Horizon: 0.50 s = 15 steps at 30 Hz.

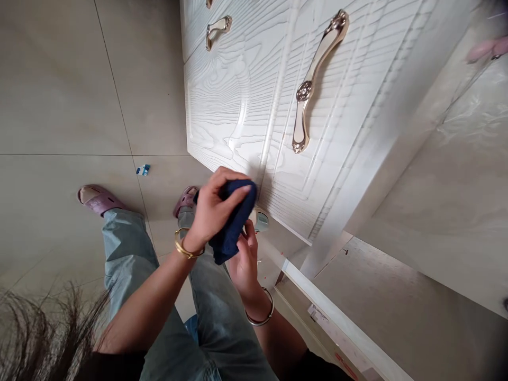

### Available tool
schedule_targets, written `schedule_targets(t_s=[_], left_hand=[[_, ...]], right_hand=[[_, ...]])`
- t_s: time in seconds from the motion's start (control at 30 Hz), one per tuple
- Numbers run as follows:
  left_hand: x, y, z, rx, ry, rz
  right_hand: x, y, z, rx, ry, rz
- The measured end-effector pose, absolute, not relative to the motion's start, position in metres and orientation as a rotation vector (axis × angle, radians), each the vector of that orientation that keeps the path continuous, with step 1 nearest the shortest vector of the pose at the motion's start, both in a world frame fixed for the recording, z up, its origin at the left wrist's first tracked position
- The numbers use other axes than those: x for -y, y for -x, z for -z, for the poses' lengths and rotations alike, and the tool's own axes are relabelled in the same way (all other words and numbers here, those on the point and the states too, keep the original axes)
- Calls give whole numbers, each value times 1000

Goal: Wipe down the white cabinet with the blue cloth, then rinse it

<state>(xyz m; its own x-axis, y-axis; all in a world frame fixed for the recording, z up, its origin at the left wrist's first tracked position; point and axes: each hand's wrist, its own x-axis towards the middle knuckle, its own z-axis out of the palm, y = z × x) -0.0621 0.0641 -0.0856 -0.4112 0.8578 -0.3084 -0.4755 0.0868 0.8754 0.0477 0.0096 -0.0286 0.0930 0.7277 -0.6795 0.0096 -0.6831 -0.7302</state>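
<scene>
A folded dark blue cloth (227, 239) is up in front of the white cabinet, over my legs. My left hand (212, 206), with a gold bangle at the wrist, grips its upper part, thumb lying across the top. Lower down, my right hand (244, 262) has curled fingers against the cloth's right edge; a silver bangle circles that wrist. Part of the right fingers is hidden behind the fabric. What kind of item the cloth is, I cannot make out.
The white wood-grain cabinet front (257, 95) carries a long ornate handle (311, 84) and a smaller handle (217, 30). A small blue-and-white packet (143, 170) lies on the tiled floor (63, 116) near a pink slipper (99, 200). A pale ledge (337, 317) runs at lower right.
</scene>
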Motion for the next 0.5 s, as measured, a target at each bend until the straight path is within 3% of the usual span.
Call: schedule_targets(t_s=[0.23,0.5], left_hand=[[-96,26,70,-1087,-44,-1494],[-151,42,75,-1173,-85,-1686]], right_hand=[[-3,-48,32,607,1849,-1448],[-25,-29,28,697,1748,-1514]])
